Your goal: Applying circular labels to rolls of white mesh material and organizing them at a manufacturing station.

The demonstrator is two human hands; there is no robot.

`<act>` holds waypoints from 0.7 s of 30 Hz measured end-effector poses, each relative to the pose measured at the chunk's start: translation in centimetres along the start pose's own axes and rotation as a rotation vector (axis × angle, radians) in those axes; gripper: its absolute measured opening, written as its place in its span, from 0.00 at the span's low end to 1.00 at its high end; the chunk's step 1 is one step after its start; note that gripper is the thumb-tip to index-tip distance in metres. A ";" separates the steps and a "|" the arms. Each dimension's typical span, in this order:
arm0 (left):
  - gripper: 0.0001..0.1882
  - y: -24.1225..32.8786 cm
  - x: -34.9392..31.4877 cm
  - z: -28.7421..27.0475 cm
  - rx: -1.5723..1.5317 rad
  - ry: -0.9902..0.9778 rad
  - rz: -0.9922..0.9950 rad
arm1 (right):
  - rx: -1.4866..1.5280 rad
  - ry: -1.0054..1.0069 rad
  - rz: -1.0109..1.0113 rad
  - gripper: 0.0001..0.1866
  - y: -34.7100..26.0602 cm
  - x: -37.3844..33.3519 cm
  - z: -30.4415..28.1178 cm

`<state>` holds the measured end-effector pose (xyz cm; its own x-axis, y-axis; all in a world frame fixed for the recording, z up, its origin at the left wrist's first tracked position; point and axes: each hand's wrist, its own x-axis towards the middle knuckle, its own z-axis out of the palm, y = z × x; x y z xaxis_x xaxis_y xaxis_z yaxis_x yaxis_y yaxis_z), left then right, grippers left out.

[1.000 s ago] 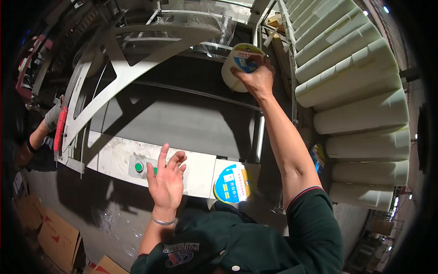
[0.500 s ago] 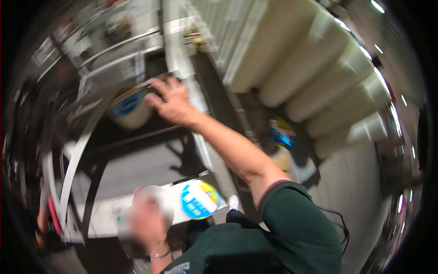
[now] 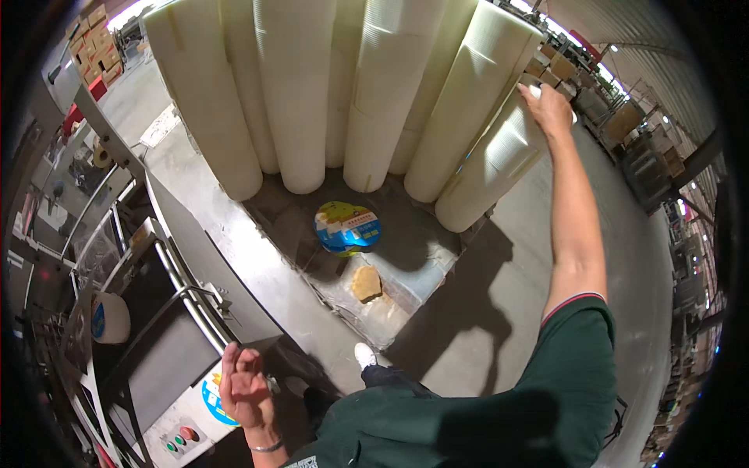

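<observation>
My right hand (image 3: 551, 111) is stretched out to the far right, at the top of the shortest wrapped white roll (image 3: 493, 168). Its fingers are closed, and a bit of something white (image 3: 535, 91) shows at them; its kind is unclear. Low at the left, my left hand (image 3: 248, 388) is raised with bent fingers apart and nothing in it. Partly behind that hand, a round blue, white and yellow label (image 3: 218, 399) lies on the machine's pale front panel, near a red button (image 3: 187, 433) and green buttons.
Several tall white rolls (image 3: 299, 101) stand on a plastic-covered pallet (image 3: 425, 273). Round printed labels (image 3: 348, 228) and a tan block (image 3: 366, 284) lie before them. On the left is a machine with metal rails (image 3: 183, 292) and a white tub (image 3: 111, 318). Stacked cartons (image 3: 95, 47) stand far behind.
The view has swung right, from the machine to the rolls. My right hand has moved from above the machine, beside the tub, to the rightmost roll's top. My left hand stays near the panel.
</observation>
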<state>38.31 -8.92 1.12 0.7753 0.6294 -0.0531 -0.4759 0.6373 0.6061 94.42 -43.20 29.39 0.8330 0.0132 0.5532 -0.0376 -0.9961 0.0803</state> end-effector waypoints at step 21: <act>0.40 -8.4 -1.1 -5.4 -0.185 0.190 -0.388 | 0.862 -0.636 -0.545 0.18 -14.2 -49.6 24.9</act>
<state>39.20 -12.62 -8.20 0.8289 0.3885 -0.4025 -0.2457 0.8992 0.3620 67.37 -31.89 -19.90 0.7572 0.6468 0.0910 0.5836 -0.6072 -0.5391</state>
